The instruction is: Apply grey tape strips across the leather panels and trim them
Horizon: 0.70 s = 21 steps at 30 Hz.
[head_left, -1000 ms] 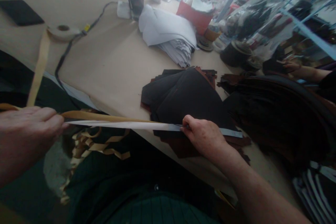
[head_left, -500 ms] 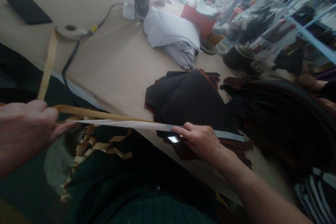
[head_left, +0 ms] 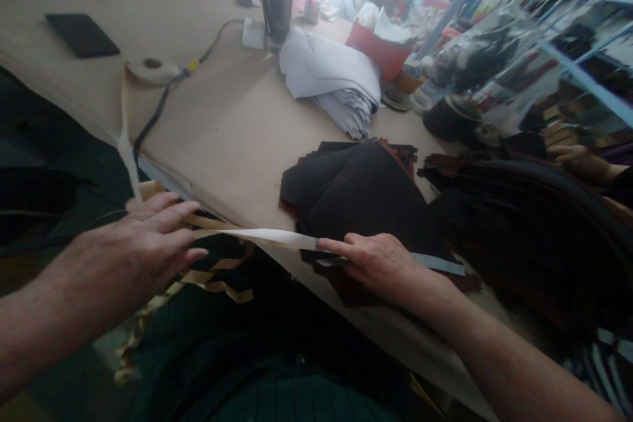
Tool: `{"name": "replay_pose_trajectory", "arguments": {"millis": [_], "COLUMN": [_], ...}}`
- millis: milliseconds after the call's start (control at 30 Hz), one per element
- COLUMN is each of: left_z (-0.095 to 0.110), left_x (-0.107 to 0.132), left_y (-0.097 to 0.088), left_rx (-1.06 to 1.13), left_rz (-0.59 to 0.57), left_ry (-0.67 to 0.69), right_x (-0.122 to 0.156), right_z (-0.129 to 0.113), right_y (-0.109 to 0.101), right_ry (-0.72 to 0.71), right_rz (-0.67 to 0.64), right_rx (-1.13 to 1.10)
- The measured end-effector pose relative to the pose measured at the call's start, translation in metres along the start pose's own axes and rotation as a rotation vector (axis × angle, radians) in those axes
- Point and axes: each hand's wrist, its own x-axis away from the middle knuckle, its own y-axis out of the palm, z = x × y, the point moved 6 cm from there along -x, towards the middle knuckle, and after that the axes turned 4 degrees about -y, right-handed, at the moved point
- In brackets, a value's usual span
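A white tape strip (head_left: 267, 237) runs from my left hand (head_left: 148, 244) to my right hand (head_left: 376, 260) along the near edge of a dark leather piece (head_left: 366, 201). My right hand presses the strip onto the leather with its fingers flat and extended. My left hand has its fingers stretched out over the strip's free end, where a tan backing ribbon (head_left: 217, 221) peels away. The tape leads up to a roll (head_left: 152, 69) on the table.
Curls of tan backing (head_left: 217, 280) hang over my lap. A stack of white paper pieces (head_left: 336, 86), a red box (head_left: 380, 46), a black cable (head_left: 158, 109) and dark leather stacks (head_left: 524, 224) lie on the beige table (head_left: 232, 132). Another person's hand (head_left: 573, 155) is at the far right.
My left hand moved right toward the table and its fingers opened from a pinch. My right hand slid slightly left along the strip. The strip between the hands is shorter.
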Motion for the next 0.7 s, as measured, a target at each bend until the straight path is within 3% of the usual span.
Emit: {"name": "replay_pose_trajectory", "arguments": {"millis": [100,233,333,400,500,700], "left_z": [0.059,0.093,0.102,0.104,0.105,0.102], "left_x": [-0.017,-0.048,-0.067,-0.072,-0.075,-0.079], "left_y": [-0.001,0.020,0.043,0.052,0.055,0.059], "left_rx": [0.036,0.256,0.159,0.083,0.050,0.123], "left_rz": [0.076,0.015,-0.185,-0.329,-0.443,-0.562], "left_ry": [0.227,0.113,-0.033,-0.088,-0.128,-0.190], "right_x": [0.004,0.009,0.011,0.010,0.004,-0.004], "right_z": [0.007,0.006,0.000,-0.003,-0.004,-0.003], "right_y": [-0.004,-0.007,-0.011,-0.010,0.001,0.021], "right_ry": [0.106,0.175,0.150,0.144,0.207,0.319], "right_rz": [0.127,0.339,0.530,0.577,0.534,0.449], "right_rx": [-0.374,-0.687,-0.747,-0.776,-0.843,-0.905]}}
